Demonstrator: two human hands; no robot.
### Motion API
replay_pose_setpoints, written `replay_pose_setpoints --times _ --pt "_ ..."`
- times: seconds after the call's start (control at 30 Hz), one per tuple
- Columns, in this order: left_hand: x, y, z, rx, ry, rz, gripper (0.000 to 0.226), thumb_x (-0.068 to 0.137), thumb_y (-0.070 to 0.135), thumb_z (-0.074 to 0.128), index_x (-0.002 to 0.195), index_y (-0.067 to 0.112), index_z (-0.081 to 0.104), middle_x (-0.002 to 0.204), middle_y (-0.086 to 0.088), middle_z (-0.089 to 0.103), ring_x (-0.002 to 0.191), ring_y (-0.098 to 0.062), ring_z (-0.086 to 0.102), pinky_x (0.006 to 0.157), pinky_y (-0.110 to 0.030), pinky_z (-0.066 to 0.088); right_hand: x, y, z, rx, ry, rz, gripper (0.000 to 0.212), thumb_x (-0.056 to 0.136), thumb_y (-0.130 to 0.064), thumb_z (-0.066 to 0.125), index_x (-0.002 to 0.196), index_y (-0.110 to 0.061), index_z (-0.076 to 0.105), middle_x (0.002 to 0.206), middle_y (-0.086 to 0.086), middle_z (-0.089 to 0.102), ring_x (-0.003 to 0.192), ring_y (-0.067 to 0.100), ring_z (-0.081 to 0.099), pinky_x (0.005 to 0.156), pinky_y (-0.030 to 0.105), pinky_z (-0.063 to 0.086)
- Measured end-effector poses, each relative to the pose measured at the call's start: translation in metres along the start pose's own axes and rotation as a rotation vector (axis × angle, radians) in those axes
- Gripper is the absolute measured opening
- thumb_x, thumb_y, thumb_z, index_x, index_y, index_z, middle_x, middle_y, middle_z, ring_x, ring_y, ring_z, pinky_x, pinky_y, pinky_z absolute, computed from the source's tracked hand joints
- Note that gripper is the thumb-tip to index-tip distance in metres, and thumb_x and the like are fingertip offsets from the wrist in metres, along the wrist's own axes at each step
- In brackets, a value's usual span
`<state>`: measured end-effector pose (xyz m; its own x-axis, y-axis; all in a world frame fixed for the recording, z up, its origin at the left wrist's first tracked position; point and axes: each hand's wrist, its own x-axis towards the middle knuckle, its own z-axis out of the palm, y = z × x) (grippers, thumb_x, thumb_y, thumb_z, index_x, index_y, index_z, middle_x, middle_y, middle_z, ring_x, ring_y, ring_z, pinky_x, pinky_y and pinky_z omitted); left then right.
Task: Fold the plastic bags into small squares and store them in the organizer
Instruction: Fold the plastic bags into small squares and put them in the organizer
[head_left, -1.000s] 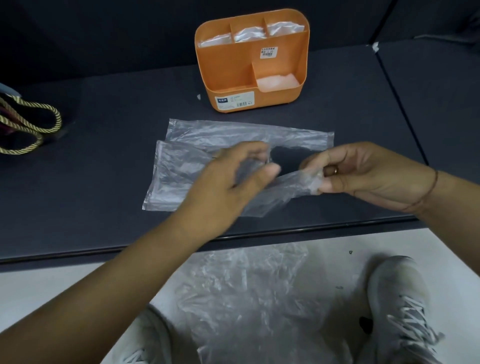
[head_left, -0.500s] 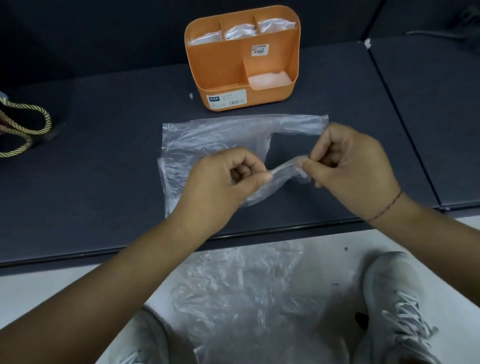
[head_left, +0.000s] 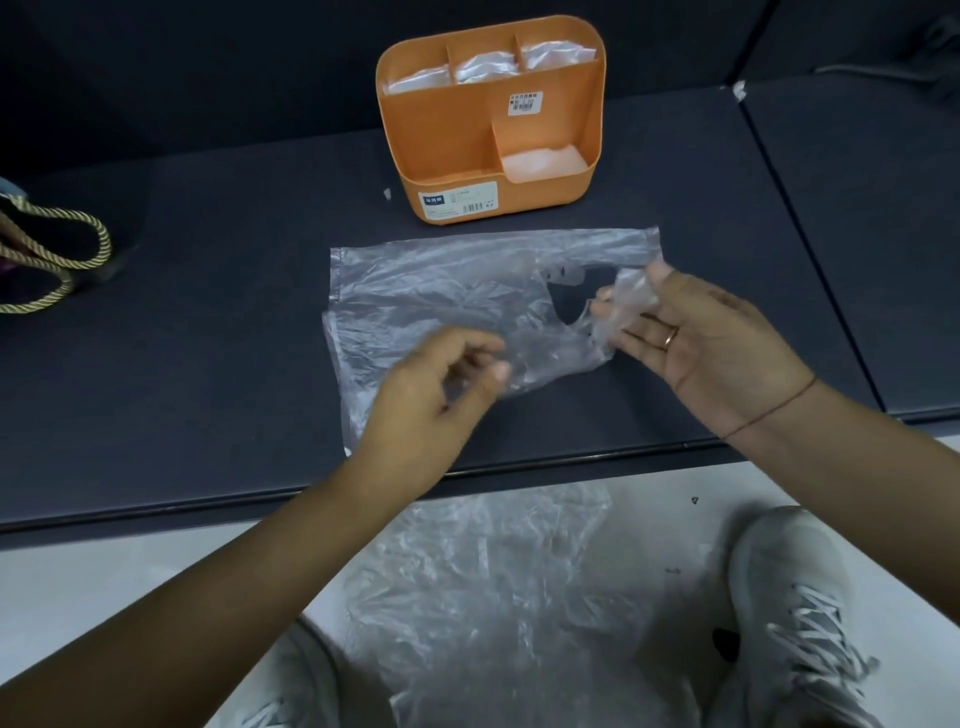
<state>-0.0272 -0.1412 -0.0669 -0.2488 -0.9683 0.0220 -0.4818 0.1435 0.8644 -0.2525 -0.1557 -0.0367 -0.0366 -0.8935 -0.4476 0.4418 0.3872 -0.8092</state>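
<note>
Far edge of tabletop (head_left: 208, 364): organizer (head_left: 545, 135), folded bags (head_left: 483, 67) in four compartments
Left hand (head_left: 441, 379): curled over bag (head_left: 441, 291), grip unclear
Right hand (head_left: 711, 338): spread, carrying handle (head_left: 631, 296)

Only two printed labels show, both on the orange organizer (head_left: 447, 140) at 12 o'clock on the tabletop (head_left: 208, 374). A small white sticker (head_left: 525, 102) sits on its inner partition toward 1 o'clock. It carries lines of tiny characters above a barcode, too small to read. A wider white label (head_left: 458, 201) lies on the low front wall at 6 o'clock, with a blue block at its left, fine print, and a barcode at its right — none of it legible.
</note>
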Motion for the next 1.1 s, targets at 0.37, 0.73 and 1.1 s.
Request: replay_pose_setpoints --times 0.37,0.73,1.1 --pt "-0.015 -0.063 -0.011 0.879 0.063 -0.201 0.105 0.084 0.082 -0.006 0.154 0.004 -0.003 0.164 -0.015 0.002 0.152 -0.026 0.0 0.122 -0.042 -0.004 0.006 -0.001 -0.026 -0.288 0.304 -0.057 0.013 0.09 -0.013 0.065 0.077 -0.017 0.062 0.055 -0.01 0.065 0.052 0.0 0.058 0.052 0.013 0.047" --pt "-0.019 -0.066 -0.016 0.96 0.013 -0.247 0.104 0.082 0.08 -0.014 0.156 0.009 0.002 0.164 -0.012 0.001 0.152 -0.026 -0.002 0.122 -0.049 -0.002 -0.002 0.013 -0.079 -0.989 0.411 -0.163 0.019 0.089 -0.015 0.067 0.072 -0.011 0.06 0.047 -0.005 0.06 0.038 0.002 0.051 0.041 0.007 0.038" --pt "-0.033 -0.057 -0.014 1.024 -0.053 0.048 0.089 0.097 0.069 0.007 0.153 0.002 0.023 0.162 -0.016 0.017 0.15 -0.031 0.011 0.12 -0.051 0.005 -0.001 0.013 -0.018 -1.414 0.183 -0.68 0.029 0.086 -0.016 0.06 0.113 -0.009 0.062 0.111 0.012 0.057 0.099 0.025 0.056 0.096 0.032 0.041"
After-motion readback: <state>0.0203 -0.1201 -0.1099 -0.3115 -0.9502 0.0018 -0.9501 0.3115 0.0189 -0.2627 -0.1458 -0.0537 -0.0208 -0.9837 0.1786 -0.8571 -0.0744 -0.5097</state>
